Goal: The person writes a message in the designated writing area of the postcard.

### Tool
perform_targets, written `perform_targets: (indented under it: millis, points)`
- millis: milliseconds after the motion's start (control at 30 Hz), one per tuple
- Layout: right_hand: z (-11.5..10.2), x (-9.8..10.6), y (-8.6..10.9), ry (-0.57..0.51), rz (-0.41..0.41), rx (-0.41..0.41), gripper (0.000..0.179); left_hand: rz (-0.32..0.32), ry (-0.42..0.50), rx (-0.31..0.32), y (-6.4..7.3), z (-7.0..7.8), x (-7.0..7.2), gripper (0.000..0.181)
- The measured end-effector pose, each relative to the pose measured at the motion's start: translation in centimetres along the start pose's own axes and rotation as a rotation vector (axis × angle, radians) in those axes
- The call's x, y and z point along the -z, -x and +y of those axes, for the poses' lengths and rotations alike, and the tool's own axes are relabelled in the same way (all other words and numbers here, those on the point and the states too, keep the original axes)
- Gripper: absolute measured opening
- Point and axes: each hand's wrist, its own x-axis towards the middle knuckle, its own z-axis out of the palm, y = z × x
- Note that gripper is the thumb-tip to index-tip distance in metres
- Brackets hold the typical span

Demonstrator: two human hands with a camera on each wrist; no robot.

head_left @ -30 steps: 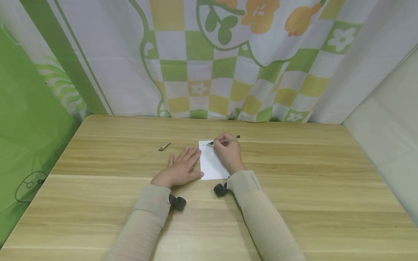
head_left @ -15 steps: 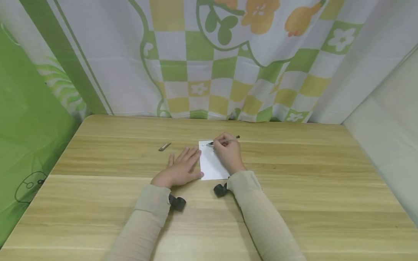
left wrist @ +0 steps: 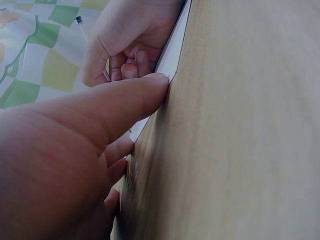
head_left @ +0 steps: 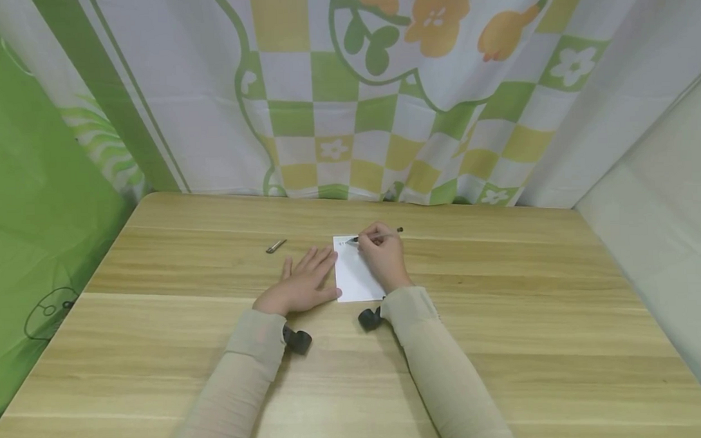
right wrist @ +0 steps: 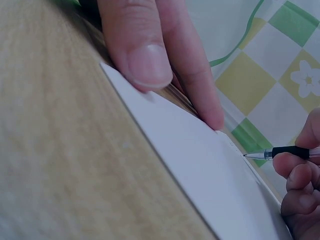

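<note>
A small white sheet of paper [head_left: 355,277] lies on the wooden table, with a few tiny dark marks near its top left corner. My right hand [head_left: 383,253] pinches a pen [head_left: 389,234] with a clear barrel and a black grip. In the right wrist view the tip of the pen [right wrist: 257,155] is down at the paper [right wrist: 185,155] by its far edge. My left hand [head_left: 302,284] lies with fingers spread at the left side of the sheet. Its thumb [left wrist: 150,90] and index finger press on the paper's edge.
A pen cap [head_left: 276,246] lies on the table [head_left: 504,317] beyond the left hand. Behind the table's far edge hangs a checked, flowered curtain [head_left: 335,116]. Green cloth [head_left: 42,191] hangs at the left, a pale wall [head_left: 668,188] stands at the right.
The pen tip has shifted very slightly near the top of the paper, and the small marks there look a little different. The left hand has stayed in place.
</note>
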Motion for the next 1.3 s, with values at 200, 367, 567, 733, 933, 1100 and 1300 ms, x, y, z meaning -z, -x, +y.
perform_targets:
  millis: [200,367,567,733,933,1100,1300]
  points:
    - [0.1,0.0,-0.1,0.011,-0.001,-0.005,0.007,0.004,0.002,-0.004,-0.1,-0.2,-0.1,0.082]
    - [0.4,-0.1,-0.3,0.016,0.002,-0.001,0.007,0.007,0.001,-0.006,-0.3,-0.4,-0.2,0.082]
    - [0.5,-0.1,-0.4,0.007,0.006,-0.001,0.006,0.009,-0.008,-0.006,-0.2,-0.3,-0.1,0.082]
    - [0.4,-0.1,-0.4,0.004,0.009,-0.011,0.006,0.012,-0.017,-0.005,-0.2,-0.3,-0.2,0.081]
    - [0.2,-0.1,-0.3,0.000,0.016,-0.008,0.005,0.015,-0.017,-0.007,-0.4,-0.6,-0.3,0.083]
    - [0.1,-0.1,-0.1,0.001,0.018,0.002,0.006,0.011,-0.013,0.001,-0.8,-1.2,-0.7,0.085]
    - [0.1,0.0,-0.1,0.006,0.018,0.012,0.006,0.013,0.000,-0.004,-0.8,-1.3,-0.8,0.086]
